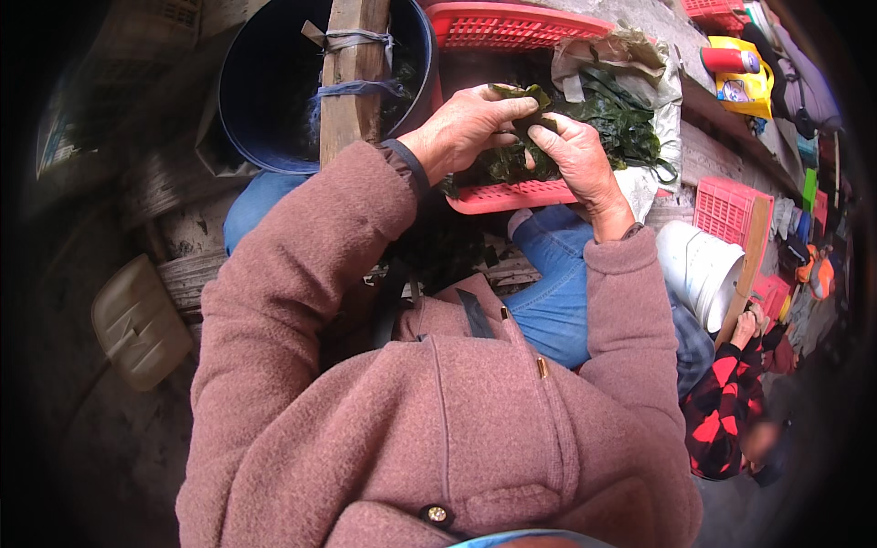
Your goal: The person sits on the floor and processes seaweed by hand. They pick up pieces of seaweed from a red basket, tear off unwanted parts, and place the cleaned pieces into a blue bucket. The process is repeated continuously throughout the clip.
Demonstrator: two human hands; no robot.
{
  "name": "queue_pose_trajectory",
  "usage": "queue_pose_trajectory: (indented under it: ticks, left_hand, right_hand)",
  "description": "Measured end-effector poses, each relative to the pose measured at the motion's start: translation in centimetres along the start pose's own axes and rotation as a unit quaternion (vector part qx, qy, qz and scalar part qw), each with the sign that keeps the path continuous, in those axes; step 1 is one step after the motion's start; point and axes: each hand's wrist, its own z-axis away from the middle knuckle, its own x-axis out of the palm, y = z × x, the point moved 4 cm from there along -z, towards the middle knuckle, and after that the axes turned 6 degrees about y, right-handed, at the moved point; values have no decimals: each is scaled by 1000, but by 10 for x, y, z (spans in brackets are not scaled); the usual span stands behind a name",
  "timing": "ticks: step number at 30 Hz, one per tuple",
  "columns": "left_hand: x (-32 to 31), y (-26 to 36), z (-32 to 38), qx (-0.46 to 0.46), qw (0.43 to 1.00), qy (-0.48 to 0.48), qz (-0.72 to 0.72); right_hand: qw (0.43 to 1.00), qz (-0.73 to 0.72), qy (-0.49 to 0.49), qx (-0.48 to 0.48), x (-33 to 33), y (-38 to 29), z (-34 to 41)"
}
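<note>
Between my two hands is a dark green piece of seaweed (538,97), possibly kelp. My left hand (469,127) pinches it from the left between thumb and fingers. From the right, the thumb and fingertips of my right hand (575,154) close on the same piece. Both hands are above a red plastic basket (510,198), whose middle they partly hide. More wet seaweed (610,120) lies in the basket and on a whitish woven sack (668,130) spread over its right side.
A blue tub (236,103) with a wooden beam (351,75) tied across it stands left of the basket. To the right are a white bucket (692,267), a red crate (730,209) and a person in a red-and-black top (723,404). A plastic seat (140,325) is at far left.
</note>
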Motion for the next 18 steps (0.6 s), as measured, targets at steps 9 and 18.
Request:
queue_pose_trajectory:
  ticks: [9, 18]
  left_hand:
    - [-10, 12, -2, 104, 988, 53, -100]
    - [-36, 56, -1, 171, 962, 196, 83]
  right_hand:
    - [996, 82, 32, 0, 2, -8, 2]
    - [997, -17, 71, -11, -14, -7, 10]
